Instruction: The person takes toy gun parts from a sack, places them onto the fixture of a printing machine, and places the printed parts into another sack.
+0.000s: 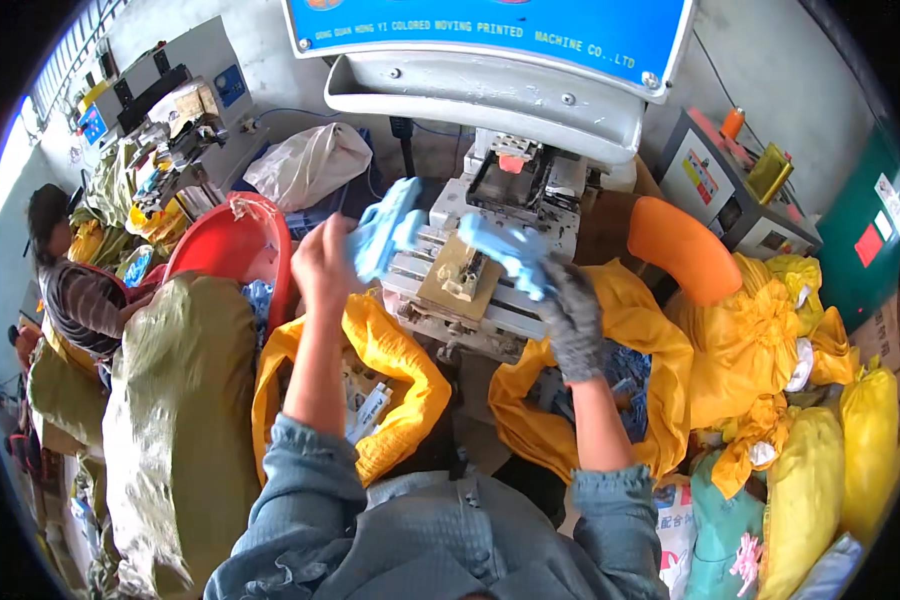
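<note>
My bare left hand (320,265) is closed on a light-blue plastic piece (385,230), shaped somewhat like a toy gun and slightly blurred. In a grey glove, my right hand (575,325) grips a second light-blue plastic piece (502,248) by its right end. Both pieces are held up in front of a printing machine, on either side of its small pale fixture (460,272). That fixture sits on a tan plate (482,300) and has no blue piece on it. The fingertips of both hands are partly hidden.
Below my left forearm stands an open yellow sack (410,350) with plastic pieces inside; another open yellow sack (665,345), holding blue pieces, is below my right. The machine's blue-panelled head (490,30) overhangs. A red tub (192,240) and an orange chute (680,245) flank it. A person (80,285) sits far left.
</note>
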